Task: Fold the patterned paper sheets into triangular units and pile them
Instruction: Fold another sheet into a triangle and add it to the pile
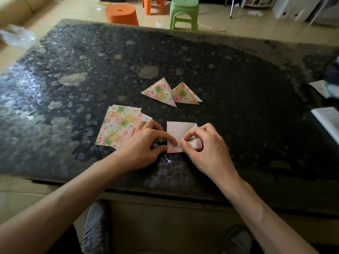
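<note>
One paper sheet (178, 132) lies plain pale side up near the table's front middle. Its lower right corner is lifted and shows the checked pattern. My right hand (205, 149) pinches that turned corner between thumb and fingers. My left hand (146, 143) rests beside it, index fingertip pressing the sheet's lower left edge. A fanned stack of flat patterned sheets (119, 123) lies to the left, partly under my left hand. Two folded patterned triangles (161, 92) (185, 94) lie side by side farther back, overlapping slightly.
The dark speckled table (238, 88) carries books or papers (328, 121) at its right edge. Beyond the far edge stand an orange bucket-like stool (122, 14), another orange stool (153, 4) and a green stool (183, 13). My shoes (95, 228) show below the table.
</note>
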Tool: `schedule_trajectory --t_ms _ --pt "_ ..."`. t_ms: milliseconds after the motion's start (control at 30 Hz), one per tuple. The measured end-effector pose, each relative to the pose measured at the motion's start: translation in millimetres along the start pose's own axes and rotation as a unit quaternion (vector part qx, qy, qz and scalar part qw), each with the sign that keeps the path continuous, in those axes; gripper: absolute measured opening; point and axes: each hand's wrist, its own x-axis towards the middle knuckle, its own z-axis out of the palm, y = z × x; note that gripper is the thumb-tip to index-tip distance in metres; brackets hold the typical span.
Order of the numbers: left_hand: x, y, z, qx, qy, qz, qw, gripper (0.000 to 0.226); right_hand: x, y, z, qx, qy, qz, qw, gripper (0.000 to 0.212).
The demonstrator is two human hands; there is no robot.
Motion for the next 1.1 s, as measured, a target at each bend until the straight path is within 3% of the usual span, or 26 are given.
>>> schedule_trajectory --t_ms 133,333,567,1100 --pt "0 -1 -1 -0.006 -0.006 -0.001 1.0 0.038 -2 0 0 0.009 0.002 -0.007 1.0 0.026" --pt "-1 3 4 -0.009 0.025 -0.005 1.0 0.02 -4 -1 2 0.0 -0.004 -0.013 1.0 0.037" --pt "-1 4 8 -0.004 0.059 -0.009 0.998 0.016 -4 0 6 -0.013 0.0 -0.013 1.0 0.037" --pt "1 -2 8 0.0 0.038 -0.001 0.999 0.019 -10 1 15 -0.065 0.014 -0.041 0.997 0.044"
